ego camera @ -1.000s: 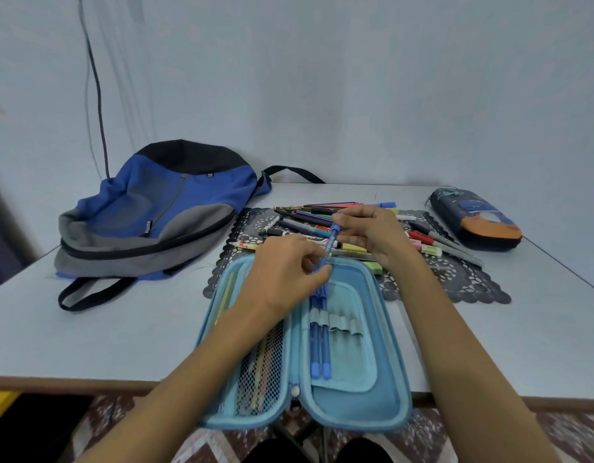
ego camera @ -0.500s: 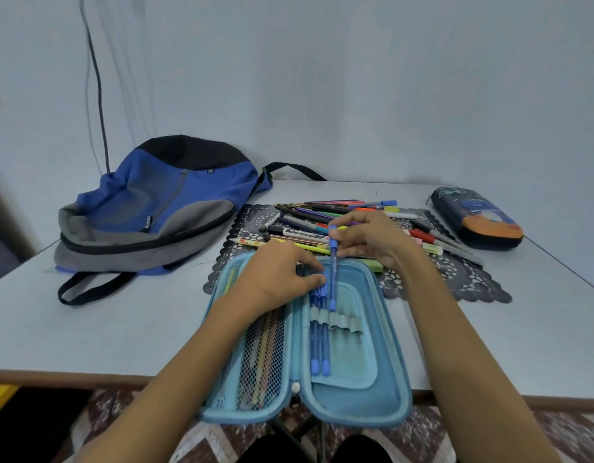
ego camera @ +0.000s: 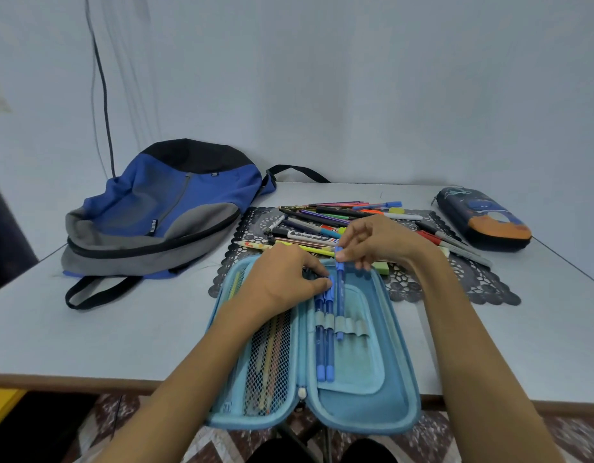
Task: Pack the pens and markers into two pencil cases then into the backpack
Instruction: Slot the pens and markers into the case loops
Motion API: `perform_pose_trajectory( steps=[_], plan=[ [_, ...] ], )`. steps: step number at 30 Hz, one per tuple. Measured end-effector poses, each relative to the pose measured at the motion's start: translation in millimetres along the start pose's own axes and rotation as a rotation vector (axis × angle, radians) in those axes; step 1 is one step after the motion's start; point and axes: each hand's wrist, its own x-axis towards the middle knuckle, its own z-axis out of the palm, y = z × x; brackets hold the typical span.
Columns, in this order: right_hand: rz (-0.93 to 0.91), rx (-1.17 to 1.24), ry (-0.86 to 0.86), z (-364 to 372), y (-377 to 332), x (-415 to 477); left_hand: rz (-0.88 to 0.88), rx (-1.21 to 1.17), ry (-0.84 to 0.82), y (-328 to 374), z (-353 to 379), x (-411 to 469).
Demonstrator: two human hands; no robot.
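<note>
Head view: the right hand [ego camera: 379, 242] pinches the top end of a blue pen [ego camera: 339, 295] between thumb and fingertips. The pen stands nearly upright along the open light-blue pencil case [ego camera: 372, 406], and its lower end passes through an elastic loop [ego camera: 339, 324] below the pinch. Just left of the pinch, the left hand [ego camera: 289, 275] lies on the case with its fingers curled over the tops of two blue pens [ego camera: 324, 349] already in loops; whether it grips or only presses them cannot be told. Its wrist covers part of the mesh pocket [ego camera: 272, 355], which holds pencils. Directly behind the pinch, a pile of pens and markers [ego camera: 322, 218] lies on a dark lace mat [ego camera: 472, 282], partly hidden by both hands. Far left of the grip sits the blue-and-grey backpack [ego camera: 162, 208]; far right, a closed dark pencil case [ego camera: 486, 222], all on the pale table [ego camera: 122, 329].
</note>
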Motion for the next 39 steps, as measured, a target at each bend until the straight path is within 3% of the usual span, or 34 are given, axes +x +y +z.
perform_pose_trajectory(
  steps=[13, 23, 29, 39],
  plan=[
    [0.074, -0.031, -0.295, 8, -6, -3, 0.019, 0.016, 0.009, -3, 1, 2],
    [0.082, -0.027, -0.349, 7, -4, -3, 0.037, -0.016, 0.0, -5, 1, 3],
    [0.083, -0.031, -0.356, 5, -3, -2, 0.079, -0.225, -0.082, -17, -10, 12],
    [0.091, -0.029, -0.366, 6, -3, -4, 0.088, -0.344, -0.253, -40, -21, 13]
  ],
)
